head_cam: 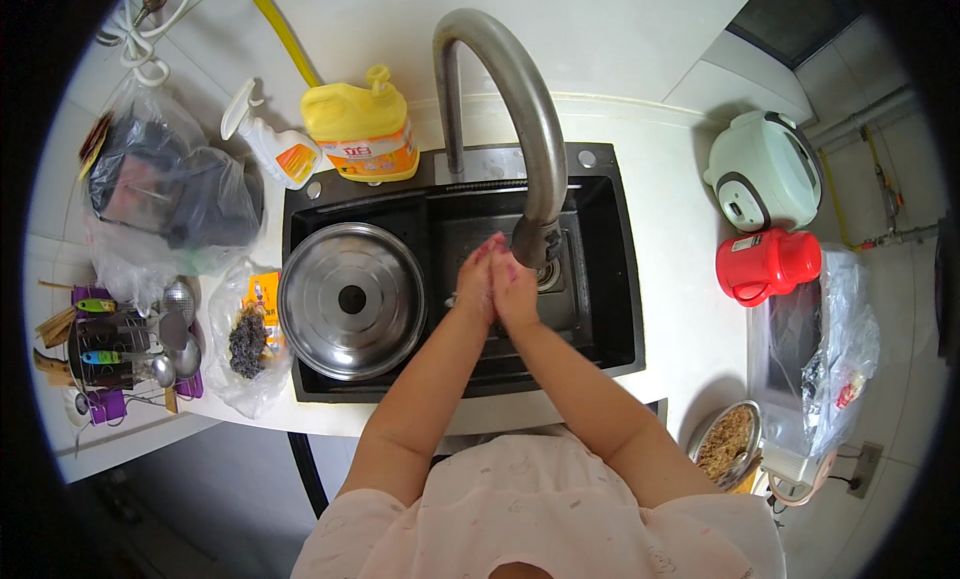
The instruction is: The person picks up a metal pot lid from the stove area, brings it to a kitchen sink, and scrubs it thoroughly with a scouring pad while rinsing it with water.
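Observation:
My left hand [474, 285] and my right hand [516, 292] are held together, palm side to palm side, over the basin of a black double sink [604, 279]. Just above and to the right of the fingertips is the spout head of a curved metal faucet [551, 143]. My hands look wet. No object shows in them, but the space between the palms is hidden. Below the spout, part of the drain strainer [549, 276] shows beside my right hand. To the left, a round stainless-steel lid [322, 279] with a black knob covers most of the left basin.
Behind the sink stand a yellow detergent jug [356, 125] and a white spray bottle [277, 151]. At left are a bagged steel-wool scrubber [247, 342] and a utensil rack [112, 354]. A rice cooker [765, 174], red thermos jug [765, 265] and metal food bowl [726, 440] stand right.

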`<state>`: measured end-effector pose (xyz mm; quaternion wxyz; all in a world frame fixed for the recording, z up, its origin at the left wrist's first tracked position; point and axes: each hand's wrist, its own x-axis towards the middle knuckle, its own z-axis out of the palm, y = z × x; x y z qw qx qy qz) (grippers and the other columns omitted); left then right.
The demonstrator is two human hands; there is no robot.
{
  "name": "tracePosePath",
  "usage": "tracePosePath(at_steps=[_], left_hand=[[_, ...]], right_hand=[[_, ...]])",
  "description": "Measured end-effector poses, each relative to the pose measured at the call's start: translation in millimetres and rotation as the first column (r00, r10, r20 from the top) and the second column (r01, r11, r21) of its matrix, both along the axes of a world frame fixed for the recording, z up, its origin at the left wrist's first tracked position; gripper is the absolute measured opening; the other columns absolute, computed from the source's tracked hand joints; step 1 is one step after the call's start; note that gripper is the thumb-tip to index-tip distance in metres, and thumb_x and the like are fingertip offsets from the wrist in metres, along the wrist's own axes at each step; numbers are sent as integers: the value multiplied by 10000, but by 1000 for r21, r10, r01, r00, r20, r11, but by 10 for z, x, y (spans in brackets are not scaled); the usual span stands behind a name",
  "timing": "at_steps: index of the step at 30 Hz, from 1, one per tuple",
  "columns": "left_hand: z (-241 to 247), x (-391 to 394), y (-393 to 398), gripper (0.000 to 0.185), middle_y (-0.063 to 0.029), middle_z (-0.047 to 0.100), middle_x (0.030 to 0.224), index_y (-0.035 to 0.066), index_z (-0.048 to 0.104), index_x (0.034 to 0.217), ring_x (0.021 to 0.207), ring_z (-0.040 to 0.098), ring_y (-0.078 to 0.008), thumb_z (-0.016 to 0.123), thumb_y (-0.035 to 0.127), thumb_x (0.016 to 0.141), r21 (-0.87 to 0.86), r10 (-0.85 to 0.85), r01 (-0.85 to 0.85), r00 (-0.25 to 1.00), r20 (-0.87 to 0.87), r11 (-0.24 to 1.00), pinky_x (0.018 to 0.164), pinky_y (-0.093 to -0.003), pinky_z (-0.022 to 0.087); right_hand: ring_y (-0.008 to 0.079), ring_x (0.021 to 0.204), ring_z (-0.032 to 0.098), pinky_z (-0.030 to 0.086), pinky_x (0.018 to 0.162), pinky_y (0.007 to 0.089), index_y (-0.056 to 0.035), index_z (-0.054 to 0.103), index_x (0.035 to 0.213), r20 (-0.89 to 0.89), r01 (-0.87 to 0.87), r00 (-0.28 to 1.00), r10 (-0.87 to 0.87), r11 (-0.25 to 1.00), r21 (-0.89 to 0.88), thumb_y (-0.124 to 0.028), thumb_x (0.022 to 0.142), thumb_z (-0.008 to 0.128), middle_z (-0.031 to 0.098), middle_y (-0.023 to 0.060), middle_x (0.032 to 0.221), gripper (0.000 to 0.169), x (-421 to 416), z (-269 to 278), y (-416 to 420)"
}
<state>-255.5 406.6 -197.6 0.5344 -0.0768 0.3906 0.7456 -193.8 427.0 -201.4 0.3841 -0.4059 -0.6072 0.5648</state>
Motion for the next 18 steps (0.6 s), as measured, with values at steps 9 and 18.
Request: tracePosePath(at_steps=[9,18], left_hand=[[-139,31,15,306,-55,540,1083,70,471,1161,945,535,-167,491,186,878,13,-7,9,988,-156,1000,797,-294,443],[34,333,20,358,-40,467,1227,91,433,1241,1117,437,-165,404,260,927,-82,-178,176,984,-19,981,941,-311,356]], right_hand=[[358,1011,433,333,868,415,-8,471,990,-124,192,972,-199,979,-65,-225,876,450,472,202,1002,245,-36,-311,-123],[382,955,447,356,834,434,-6,507,963,256,181,949,-186,983,45,-235,838,505,489,209,997,261,104,-534,498]])
